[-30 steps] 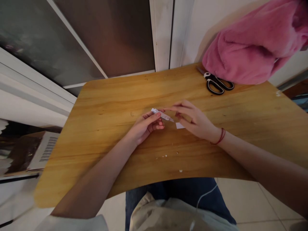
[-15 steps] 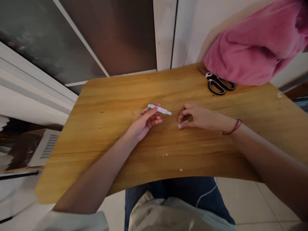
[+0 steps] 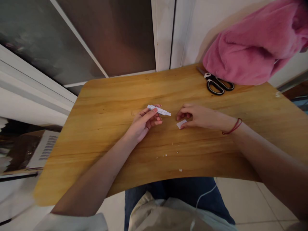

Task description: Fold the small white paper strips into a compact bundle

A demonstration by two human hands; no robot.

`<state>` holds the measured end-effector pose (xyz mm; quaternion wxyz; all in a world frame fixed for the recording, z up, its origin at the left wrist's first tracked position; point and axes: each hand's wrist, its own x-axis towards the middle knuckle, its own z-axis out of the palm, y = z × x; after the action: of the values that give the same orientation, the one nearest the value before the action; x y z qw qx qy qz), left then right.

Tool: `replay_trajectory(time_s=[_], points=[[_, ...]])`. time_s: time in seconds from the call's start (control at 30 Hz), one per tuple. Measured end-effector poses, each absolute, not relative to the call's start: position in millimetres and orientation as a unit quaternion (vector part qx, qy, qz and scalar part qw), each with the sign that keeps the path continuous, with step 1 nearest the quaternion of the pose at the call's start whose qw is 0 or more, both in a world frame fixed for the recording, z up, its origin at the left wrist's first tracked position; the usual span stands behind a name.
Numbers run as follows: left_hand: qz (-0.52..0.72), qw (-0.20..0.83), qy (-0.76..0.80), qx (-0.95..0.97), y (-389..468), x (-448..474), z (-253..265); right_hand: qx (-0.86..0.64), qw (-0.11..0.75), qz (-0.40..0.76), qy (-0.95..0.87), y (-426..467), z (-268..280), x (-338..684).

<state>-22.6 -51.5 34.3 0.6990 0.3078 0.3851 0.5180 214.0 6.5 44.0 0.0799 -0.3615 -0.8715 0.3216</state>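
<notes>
Between the thumb and fingers of my left hand (image 3: 144, 123) is a small bundle of narrow white paper strips (image 3: 162, 111), layered unevenly and marked with dark lines. It points rightward, held just above the table. To the right, my right hand (image 3: 189, 116) is curled around a small white paper slip (image 3: 181, 124), with the thumb at its lower edge and the index finger just above it. The other fingers' contact with the slip is hidden. A short gap separates the two hands.
Black-handled scissors (image 3: 216, 84) lie at the wooden table's (image 3: 115, 96) back right, beside a pink plush cloth (image 3: 243, 61). Tiny white scraps (image 3: 180, 170) dot the near side. A box (image 3: 44, 149) stands left of the table, and a glass-panelled door (image 3: 113, 35) is behind it.
The slip at my right hand has turned so that more of its flat white face shows, and the right fingers have shifted slightly. My left hand and its bundle stay nearly still.
</notes>
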Motion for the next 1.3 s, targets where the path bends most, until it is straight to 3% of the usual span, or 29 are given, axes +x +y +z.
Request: replay_trajectory(time_s=[0.3,0.5,0.7,0.87,1.0,1.3], points=[[0.509,0.697,0.394,0.314,-52,-22,35,-0.334,0.060,0.316,-0.886,8,40,215],[0.507,0.697,0.388,0.326,-52,-22,33,-0.317,0.097,0.313,-0.890,5,42,214],[0.501,0.696,0.400,0.323,-52,-21,36,-0.290,0.043,0.323,-0.900,5,46,210],[0.504,0.694,0.398,0.326,-52,-22,35,-0.319,0.075,0.324,-0.888,3,49,210],[0.504,0.697,0.391,0.327,-51,-22,34,-0.298,0.050,0.358,-0.883,3,53,213],[0.497,0.703,0.386,0.331,-51,-22,33,-0.296,0.037,0.294,-0.908,-2,56,210]])
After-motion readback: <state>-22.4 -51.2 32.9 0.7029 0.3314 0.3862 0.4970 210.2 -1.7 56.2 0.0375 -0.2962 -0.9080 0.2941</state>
